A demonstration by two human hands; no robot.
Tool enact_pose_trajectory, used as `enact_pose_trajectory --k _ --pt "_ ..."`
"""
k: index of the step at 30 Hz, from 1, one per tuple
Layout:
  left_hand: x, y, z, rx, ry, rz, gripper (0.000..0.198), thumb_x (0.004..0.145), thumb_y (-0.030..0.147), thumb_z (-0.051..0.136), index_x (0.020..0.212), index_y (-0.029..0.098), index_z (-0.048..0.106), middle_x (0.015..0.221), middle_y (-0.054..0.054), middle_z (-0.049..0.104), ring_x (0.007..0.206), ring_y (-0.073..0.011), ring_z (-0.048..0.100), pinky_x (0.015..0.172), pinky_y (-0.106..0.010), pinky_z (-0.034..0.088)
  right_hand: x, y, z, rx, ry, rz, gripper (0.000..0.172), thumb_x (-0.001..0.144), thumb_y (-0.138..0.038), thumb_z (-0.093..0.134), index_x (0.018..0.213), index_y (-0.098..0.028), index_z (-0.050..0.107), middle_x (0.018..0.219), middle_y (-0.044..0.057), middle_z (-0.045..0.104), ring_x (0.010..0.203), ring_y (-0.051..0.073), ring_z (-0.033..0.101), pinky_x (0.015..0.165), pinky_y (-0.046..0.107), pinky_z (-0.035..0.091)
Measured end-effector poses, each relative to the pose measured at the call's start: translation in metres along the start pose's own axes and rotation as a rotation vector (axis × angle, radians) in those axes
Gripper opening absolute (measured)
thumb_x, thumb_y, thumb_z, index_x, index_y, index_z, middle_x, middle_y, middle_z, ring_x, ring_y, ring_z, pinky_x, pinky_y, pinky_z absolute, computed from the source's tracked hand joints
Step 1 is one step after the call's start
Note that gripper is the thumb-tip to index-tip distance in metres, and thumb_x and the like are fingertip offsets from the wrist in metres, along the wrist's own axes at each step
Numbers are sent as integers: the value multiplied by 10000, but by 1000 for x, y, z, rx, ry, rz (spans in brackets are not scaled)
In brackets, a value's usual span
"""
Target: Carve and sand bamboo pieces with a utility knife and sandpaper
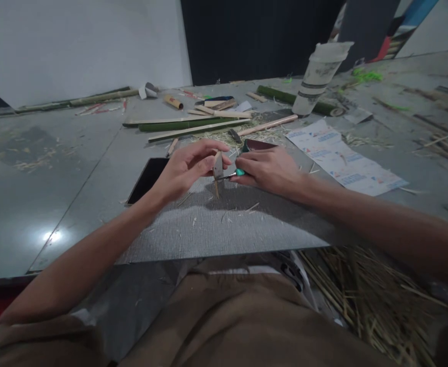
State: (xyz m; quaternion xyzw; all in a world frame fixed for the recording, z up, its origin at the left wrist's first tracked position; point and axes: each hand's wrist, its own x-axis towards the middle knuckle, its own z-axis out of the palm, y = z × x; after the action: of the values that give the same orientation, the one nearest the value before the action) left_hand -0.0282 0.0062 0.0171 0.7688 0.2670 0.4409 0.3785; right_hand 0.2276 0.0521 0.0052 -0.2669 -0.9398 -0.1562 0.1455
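Left fingers (204, 166) pinching upright wooden piece (218, 166), tool (240, 172) pointing left

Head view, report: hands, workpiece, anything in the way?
Left hand holding small flat tan-grey piece. Right hand gripping green-handled metal tool, tip at piece. Pale shavings nearby, not blocking.

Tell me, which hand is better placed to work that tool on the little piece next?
Probably the right hand: it grips the teal-handled tool, whose thin metal end reaches the small tan-edged piece. The left hand holds that piece upright, so seems busy steadying it.
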Motion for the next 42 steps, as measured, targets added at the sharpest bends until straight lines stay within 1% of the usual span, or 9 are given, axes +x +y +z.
enact_pose_trajectory --k 6,8,10,16,20,24,29,37,42 --pt "-2 -5 -3 -55 -10 -1 308 1087 418 603 1299 215 698 1156 -96 802 1080 -206 782 851 -273 671 -8 -1 13 -37 -113 -82 632 1138 -627 293 978 -173 702 833 76 712 654 183 574 594 362 203" --pt "-2 -6 -3 -57 -5 -10 311 1080 420 617 1297 212 697 1162 -100 803 1097 -213 778 867 -283 671 -10 -2 15 -47 -119 -103 617 1141 -615 306 969 -177 704 825 72 715 647 181 570 591 367 199" --pt "-2 -6 -2 -45 -3 -13 318 1076 429 622 1294 210 696 1167 -104 802 1079 -212 780 872 -293 673 -9 -2 14 -46 -96 -90 640 1142 -624 273 982 -178 703 842 75 720 674 186 589 593 364 214" --pt "-2 -2 0 -6 6 -5 337 1071 473 616 1263 209 700 1143 -104 800 1034 -209 781 852 -293 672 -2 -1 5 -21 91 -10 697 1139 -646 202 960 -173 682 839 82 711 729 190 624 613 354 248" --pt "-1 0 0 6 6 -1 338 1065 474 624 1256 205 699 1119 -99 799 996 -197 782 827 -277 671 -2 -3 2 -4 -7 0 720 1125 -677 178 942 -177 663 839 87 708 700 193 611 610 362 235" --pt "-2 -1 1 17 23 -13 337 1058 486 628 1256 222 698 1125 -89 802 996 -199 785 825 -283 677 -4 -6 -1 36 -89 21 676 1129 -664 231 954 -171 658 854 102 707 700 194 593 619 374 235" --pt "-2 -3 0 24 28 -17 345 1061 493 619 1262 222 690 1130 -95 805 1000 -204 788 819 -280 678 -3 -8 0 42 -92 41 612 1138 -628 291 969 -171 661 866 95 715 670 187 563 607 375 213" --pt "-4 -2 2 57 48 -7 357 1069 492 601 1263 205 688 1121 -108 801 1022 -210 783 796 -277 678 -3 -8 4 51 -98 79 736 1125 -675 174 977 -168 686 856 99 715 649 191 572 593 364 190" --pt "-4 -4 2 37 60 -10 368 1065 502 605 1263 202 685 1115 -107 805 1001 -210 787 792 -285 681 -2 -8 5 47 -93 86 716 1125 -677 207 990 -172 697 865 101 727 659 193 587 602 363 193"
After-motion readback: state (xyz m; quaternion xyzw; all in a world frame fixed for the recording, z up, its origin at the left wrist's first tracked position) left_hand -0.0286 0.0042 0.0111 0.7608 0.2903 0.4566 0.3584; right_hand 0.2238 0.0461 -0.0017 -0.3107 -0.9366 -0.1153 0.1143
